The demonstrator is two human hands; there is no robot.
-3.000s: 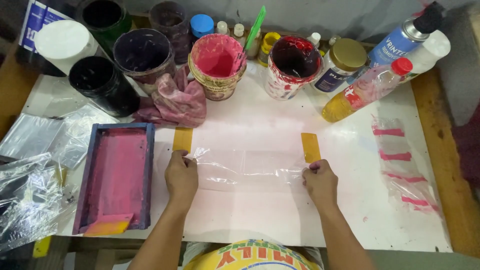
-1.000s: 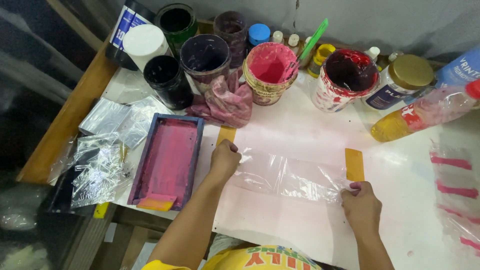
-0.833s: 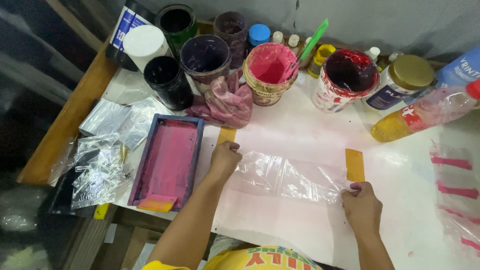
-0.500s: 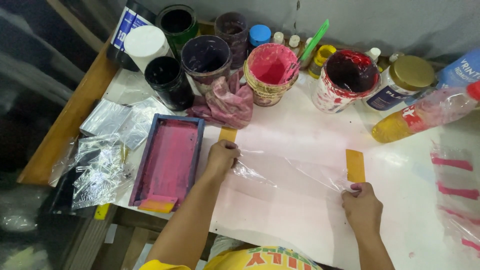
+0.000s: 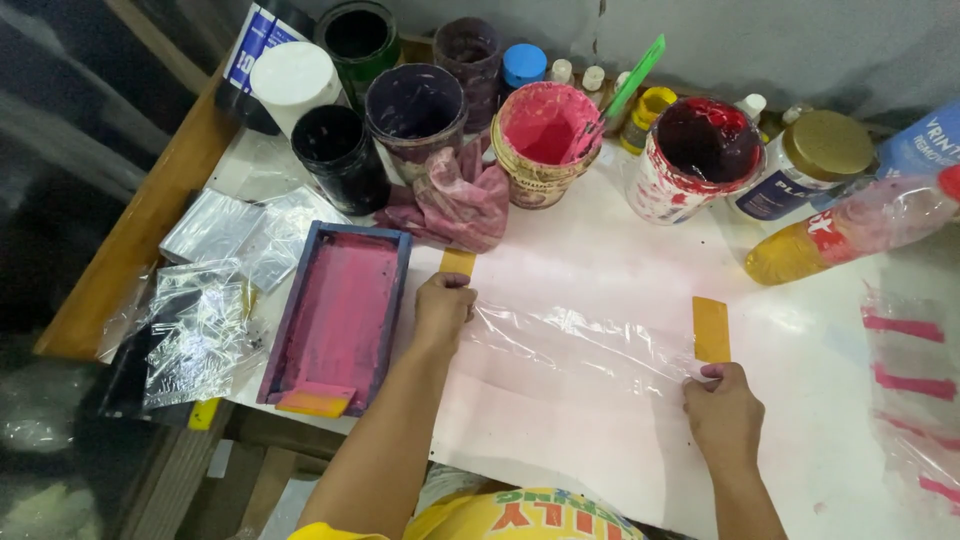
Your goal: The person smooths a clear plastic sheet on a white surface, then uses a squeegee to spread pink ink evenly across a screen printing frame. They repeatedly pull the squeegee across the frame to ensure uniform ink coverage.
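A clear plastic bag [image 5: 580, 345] lies stretched flat across the white table [image 5: 600, 270]. My left hand [image 5: 442, 308] grips its left end, just below a strip of yellow tape [image 5: 458, 262]. My right hand [image 5: 722, 415] pinches the bag's right end beneath another yellow tape strip [image 5: 711, 328]. The plastic is wrinkled between both hands. My forearms come up from the bottom edge.
A small pink-stained printing screen frame [image 5: 340, 310] lies left of my left hand, with a pile of clear bags [image 5: 205, 320] beyond it. Open ink tubs [image 5: 545, 140], jars, a stained rag [image 5: 455, 200] and bottles [image 5: 850, 225] line the back. Pink-striped printed bags [image 5: 915, 380] lie right.
The view swung left from three seconds ago. In the last second my left hand shifted slightly and the plastic bag pulled flatter between my hands.
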